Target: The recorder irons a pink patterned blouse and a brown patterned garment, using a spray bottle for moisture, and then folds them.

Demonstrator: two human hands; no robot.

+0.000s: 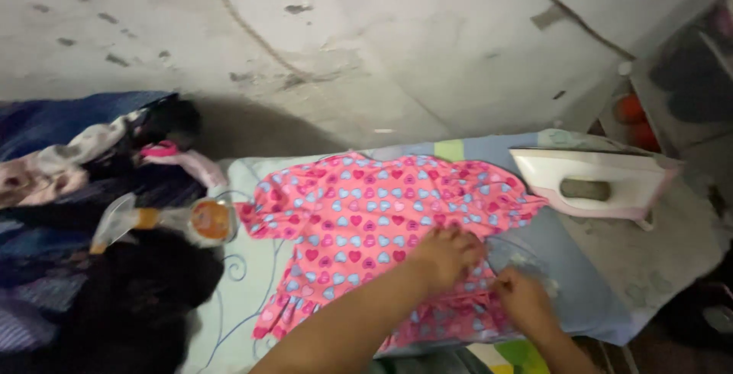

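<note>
Head view is showing the pink cotton child's dress with red and blue hearts (366, 221) lying flat on the padded surface (588, 298), long axis running away from the person, while both hands, left hand (447, 256) and right hand (527, 301), are pressing its near-right hem, fingers curled, pinching fabric.

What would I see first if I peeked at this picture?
A bright pink dress with little hearts, spread flat in the middle. Two hands, left hand and right hand, press on its lower part. A white iron rests to the right, and a pile of clothes sits on the left.
</note>
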